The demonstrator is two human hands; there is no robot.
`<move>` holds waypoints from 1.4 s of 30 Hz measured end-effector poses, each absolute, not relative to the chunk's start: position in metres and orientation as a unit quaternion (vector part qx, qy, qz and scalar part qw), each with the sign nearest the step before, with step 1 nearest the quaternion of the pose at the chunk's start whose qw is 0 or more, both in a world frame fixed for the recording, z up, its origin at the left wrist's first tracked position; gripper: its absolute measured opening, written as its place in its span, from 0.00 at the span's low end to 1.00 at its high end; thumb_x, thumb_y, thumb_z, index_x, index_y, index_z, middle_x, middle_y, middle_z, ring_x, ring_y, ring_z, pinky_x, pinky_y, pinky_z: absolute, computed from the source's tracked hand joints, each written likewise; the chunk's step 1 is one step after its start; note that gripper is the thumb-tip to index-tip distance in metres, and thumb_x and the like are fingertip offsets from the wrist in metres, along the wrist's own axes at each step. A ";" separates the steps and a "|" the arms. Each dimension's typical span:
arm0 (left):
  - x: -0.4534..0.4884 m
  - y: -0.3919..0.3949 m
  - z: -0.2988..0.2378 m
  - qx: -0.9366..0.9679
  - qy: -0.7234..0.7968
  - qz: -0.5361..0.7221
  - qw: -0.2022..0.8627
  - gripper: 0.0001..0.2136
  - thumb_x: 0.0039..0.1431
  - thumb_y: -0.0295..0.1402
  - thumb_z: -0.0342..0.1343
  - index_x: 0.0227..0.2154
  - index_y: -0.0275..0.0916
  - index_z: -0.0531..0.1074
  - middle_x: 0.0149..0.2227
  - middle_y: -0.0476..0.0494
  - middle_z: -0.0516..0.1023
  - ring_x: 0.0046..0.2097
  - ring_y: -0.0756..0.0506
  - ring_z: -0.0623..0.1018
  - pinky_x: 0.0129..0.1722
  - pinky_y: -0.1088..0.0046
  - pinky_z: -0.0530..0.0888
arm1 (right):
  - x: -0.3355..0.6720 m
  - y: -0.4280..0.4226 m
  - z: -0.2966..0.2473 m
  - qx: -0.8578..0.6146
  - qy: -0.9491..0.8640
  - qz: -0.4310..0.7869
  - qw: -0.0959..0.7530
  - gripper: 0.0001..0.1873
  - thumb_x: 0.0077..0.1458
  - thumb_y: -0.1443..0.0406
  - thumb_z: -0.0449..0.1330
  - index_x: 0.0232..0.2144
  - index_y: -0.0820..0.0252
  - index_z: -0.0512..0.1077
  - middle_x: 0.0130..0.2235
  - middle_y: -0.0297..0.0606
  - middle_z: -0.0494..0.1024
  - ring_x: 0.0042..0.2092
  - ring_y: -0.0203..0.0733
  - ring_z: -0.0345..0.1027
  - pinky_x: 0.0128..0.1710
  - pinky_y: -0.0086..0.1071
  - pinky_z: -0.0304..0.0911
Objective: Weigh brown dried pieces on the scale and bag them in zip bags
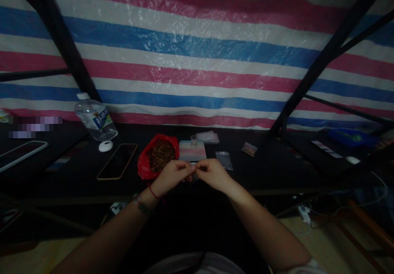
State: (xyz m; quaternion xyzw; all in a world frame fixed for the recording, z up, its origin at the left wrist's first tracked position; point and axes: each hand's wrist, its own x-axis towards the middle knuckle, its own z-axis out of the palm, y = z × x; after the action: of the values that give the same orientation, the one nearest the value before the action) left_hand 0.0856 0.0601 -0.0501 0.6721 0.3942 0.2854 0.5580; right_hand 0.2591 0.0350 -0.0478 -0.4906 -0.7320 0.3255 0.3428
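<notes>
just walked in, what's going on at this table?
A person has both hands together over the near edge of a black table. The left hand and right hand pinch a small pale thing between their fingertips; the light is too dim to tell what it is. Behind them lie an open red bag of brown bits, a pastel pad with a small cup on it, and small clear bags. A phone and water bottle are further left.
</notes>
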 end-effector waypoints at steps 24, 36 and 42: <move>0.090 0.059 -0.057 0.590 0.389 0.346 0.617 0.07 0.47 0.34 0.55 0.22 0.35 0.71 0.26 0.48 0.75 0.31 0.50 0.75 0.33 0.76 0.71 | 0.260 0.036 -0.045 -0.538 -0.701 0.328 0.336 0.09 0.51 0.64 0.59 0.22 0.63 0.70 0.20 0.28 0.67 0.23 0.30 0.56 0.23 0.24 0.48; 0.092 0.060 -0.066 0.716 0.425 0.310 0.459 0.10 0.45 0.32 0.48 0.14 0.36 0.68 0.17 0.50 0.68 0.23 0.51 0.67 0.25 0.77 0.62 | 0.247 0.025 -0.039 -0.570 -0.783 0.142 0.205 0.10 0.52 0.67 0.53 0.23 0.61 0.72 0.25 0.34 0.73 0.26 0.32 0.61 0.26 0.27 0.47; 0.090 0.062 -0.066 0.716 0.452 0.269 0.460 0.10 0.44 0.33 0.46 0.14 0.37 0.68 0.17 0.49 0.70 0.23 0.49 0.70 0.25 0.76 0.64 | 0.239 0.020 -0.037 -0.597 -0.775 0.118 0.168 0.12 0.54 0.65 0.51 0.26 0.59 0.74 0.28 0.35 0.76 0.29 0.35 0.66 0.27 0.29 0.47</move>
State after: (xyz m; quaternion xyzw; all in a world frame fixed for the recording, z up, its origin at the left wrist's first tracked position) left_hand 0.0905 0.0623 -0.0662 0.7156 0.4521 0.2688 0.4597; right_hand 0.2389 0.0196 -0.0369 -0.5974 -0.7753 0.1179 0.1678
